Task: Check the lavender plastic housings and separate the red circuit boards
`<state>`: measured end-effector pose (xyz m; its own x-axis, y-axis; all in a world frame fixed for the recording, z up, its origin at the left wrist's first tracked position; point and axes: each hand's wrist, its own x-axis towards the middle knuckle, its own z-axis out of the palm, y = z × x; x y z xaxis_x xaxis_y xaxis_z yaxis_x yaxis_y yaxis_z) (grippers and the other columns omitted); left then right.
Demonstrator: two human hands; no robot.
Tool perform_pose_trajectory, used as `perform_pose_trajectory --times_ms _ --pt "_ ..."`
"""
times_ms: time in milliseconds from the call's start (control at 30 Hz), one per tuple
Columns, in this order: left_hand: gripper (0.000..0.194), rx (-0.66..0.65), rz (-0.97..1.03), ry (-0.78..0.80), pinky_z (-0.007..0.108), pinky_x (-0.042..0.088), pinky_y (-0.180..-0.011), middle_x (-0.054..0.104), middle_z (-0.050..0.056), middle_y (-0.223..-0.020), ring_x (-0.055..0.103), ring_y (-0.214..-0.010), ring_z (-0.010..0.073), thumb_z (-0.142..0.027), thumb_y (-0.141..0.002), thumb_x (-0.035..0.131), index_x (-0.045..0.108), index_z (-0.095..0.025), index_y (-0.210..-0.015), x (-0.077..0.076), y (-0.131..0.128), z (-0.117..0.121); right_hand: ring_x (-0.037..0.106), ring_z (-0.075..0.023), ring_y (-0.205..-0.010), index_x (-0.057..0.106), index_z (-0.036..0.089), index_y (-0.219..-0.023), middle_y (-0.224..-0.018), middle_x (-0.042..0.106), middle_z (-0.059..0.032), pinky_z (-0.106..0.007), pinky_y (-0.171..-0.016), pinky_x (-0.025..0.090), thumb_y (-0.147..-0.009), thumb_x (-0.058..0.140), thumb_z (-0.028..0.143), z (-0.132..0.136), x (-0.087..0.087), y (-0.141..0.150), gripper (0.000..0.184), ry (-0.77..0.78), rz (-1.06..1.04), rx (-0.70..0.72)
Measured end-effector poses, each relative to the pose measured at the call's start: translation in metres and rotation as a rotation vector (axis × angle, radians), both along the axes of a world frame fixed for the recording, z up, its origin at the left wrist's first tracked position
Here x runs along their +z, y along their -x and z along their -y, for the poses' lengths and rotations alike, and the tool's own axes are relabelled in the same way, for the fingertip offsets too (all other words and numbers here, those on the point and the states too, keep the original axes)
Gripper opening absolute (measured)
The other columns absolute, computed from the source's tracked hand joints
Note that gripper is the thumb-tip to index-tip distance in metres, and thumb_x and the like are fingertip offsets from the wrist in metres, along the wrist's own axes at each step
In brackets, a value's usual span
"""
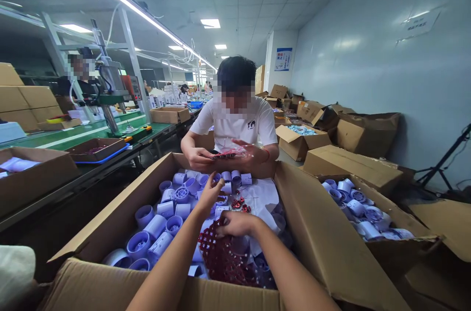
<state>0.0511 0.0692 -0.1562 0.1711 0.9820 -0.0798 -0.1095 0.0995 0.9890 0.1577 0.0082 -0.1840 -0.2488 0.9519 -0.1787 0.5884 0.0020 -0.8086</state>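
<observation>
My left hand (211,192) is stretched over the far middle of a large cardboard box (294,222), its fingers apart and nothing visible in them. Below it lie pale lilac plastic cylinders (155,226), some with spoked ends. Nearer to me, my right hand (237,224) has its fingers curled on the upper edge of a dark red sheet (224,257) full of small holes, which rests on the cylinders. Several small shiny red pieces (241,206) sit just beyond that hand, on white wrapping (263,198).
Across the box a person in a white shirt (235,124) handles a clear bag with dark red pieces (230,153). At right stands another box of lilac cylinders (401,215). A green workbench (128,124) with a press (108,85) runs along the left.
</observation>
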Motion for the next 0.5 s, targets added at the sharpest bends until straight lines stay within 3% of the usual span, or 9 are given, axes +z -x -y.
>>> perform_pose_trajectory --times_ms 167,333,500 --pt "0.044 -0.042 0.210 0.104 0.023 0.049 -0.053 0.061 0.000 -0.074 0.062 -0.051 0.0123 -0.032 -0.083 0.058 0.041 -0.019 -0.122 0.002 0.013 -0.008 0.042 -0.0062 -0.042 0.054 0.020 -0.070 -0.046 0.051 0.0103 -0.019 -0.044 0.026 -0.063 0.066 0.021 0.004 0.012 -0.002 0.014 0.213 -0.395 -0.003" --pt "0.029 -0.073 0.329 0.193 0.025 0.048 -0.052 0.062 -0.002 -0.067 0.063 -0.052 0.0145 -0.035 -0.084 0.056 0.047 -0.019 -0.106 0.001 0.022 -0.015 0.048 -0.0062 -0.045 0.056 0.018 -0.077 -0.056 0.058 0.0081 -0.019 -0.045 0.029 -0.051 0.080 0.030 0.001 0.025 -0.014 0.037 0.173 -0.877 -0.119" --pt "0.018 -0.216 0.334 0.101 0.025 0.048 -0.056 0.064 -0.001 -0.064 0.059 -0.053 0.0127 -0.023 -0.074 0.068 0.059 -0.015 -0.088 -0.012 0.020 -0.016 0.053 -0.0085 -0.050 0.060 0.018 -0.079 -0.061 0.063 0.0051 -0.021 -0.049 0.037 -0.042 0.087 0.034 -0.003 0.026 -0.017 0.048 0.085 -1.219 -0.240"
